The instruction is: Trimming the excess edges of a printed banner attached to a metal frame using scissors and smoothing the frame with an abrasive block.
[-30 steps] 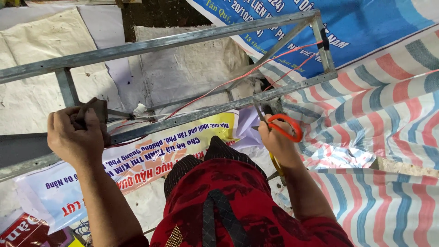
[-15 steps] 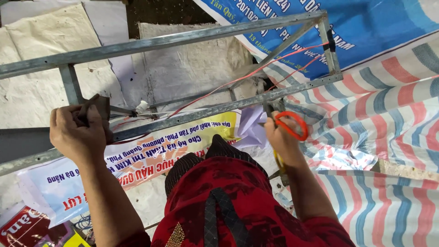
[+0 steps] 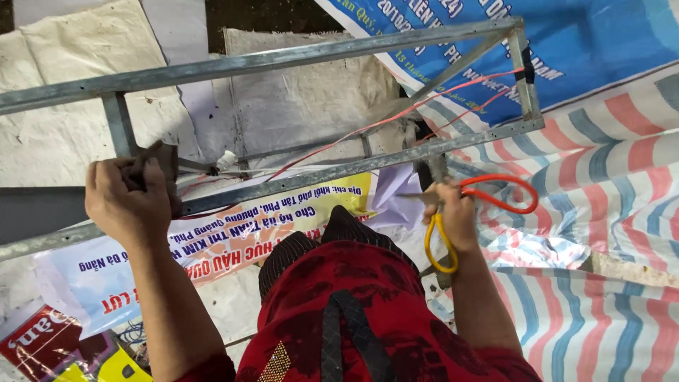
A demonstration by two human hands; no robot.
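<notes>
Overhead, the left hand [image 3: 127, 201] clenches the grey metal frame [image 3: 297, 180] while the right hand [image 3: 456, 212] grips red-and-yellow scissors [image 3: 488, 205] at its rail, where a slip could nick the red wire [image 3: 396, 117].

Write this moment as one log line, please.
left hand: grips dark piece at metal frame | right hand: holds scissors by frame | red wire across frame

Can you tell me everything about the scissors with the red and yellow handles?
The scissors have two big loop handles that look like plastic, one red, one yellow. The red loop sticks out to the right; the yellow one hangs down past the wrist. The right hand grips them where the loops meet. A short grey metal blade pokes out to the left, just under the metal frame. Whether the blades are open or shut cannot be told.
</notes>
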